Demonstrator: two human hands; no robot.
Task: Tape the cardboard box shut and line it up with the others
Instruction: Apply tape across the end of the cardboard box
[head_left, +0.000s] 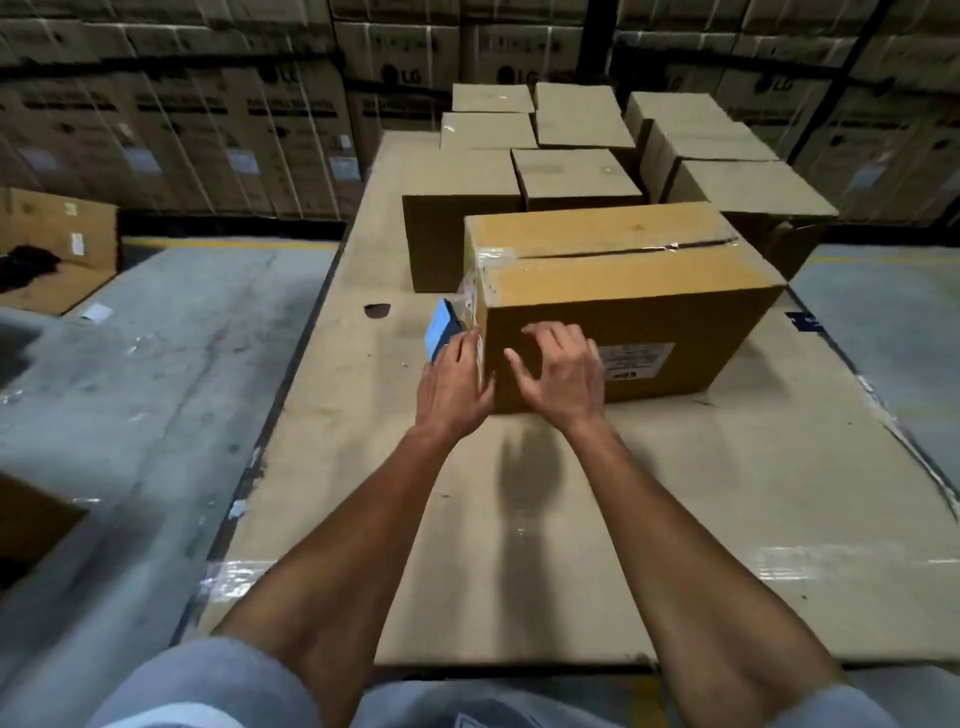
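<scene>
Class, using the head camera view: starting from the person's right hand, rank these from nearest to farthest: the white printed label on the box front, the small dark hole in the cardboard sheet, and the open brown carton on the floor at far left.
From the right hand:
1. White printed label: just to the hand's right, on the front of the taped brown cardboard box.
2. Small dark hole: left of the box, in the flat cardboard sheet.
3. Open brown carton: far left, on the floor.

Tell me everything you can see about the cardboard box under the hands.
The cardboard box is brown and rectangular, upright on flattened cardboard sheets. Clear tape covers its top seam and wraps down the left end. A white printed label sits on the near side. The right hand presses that side; the left hand holds a blue tape dispenser against the left end.
</scene>
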